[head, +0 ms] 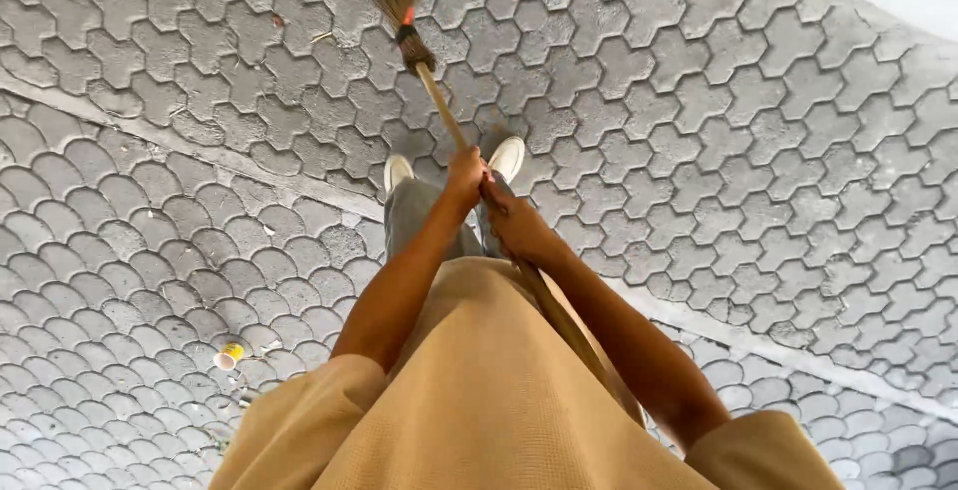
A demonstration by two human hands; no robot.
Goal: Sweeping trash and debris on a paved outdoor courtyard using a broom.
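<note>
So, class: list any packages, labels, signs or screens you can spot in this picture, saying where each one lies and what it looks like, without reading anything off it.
Small cup-like container: lies on its side on the scalloped paving, lower left, beside the person's left sleeve; a short cylinder, yellow body with a white end.
No signs, screens or other labels in view.

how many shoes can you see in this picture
2. One white shoe shows left of the broom handle, just beyond the left hand. The other white shoe is right of the handle, above the right hand.
</note>
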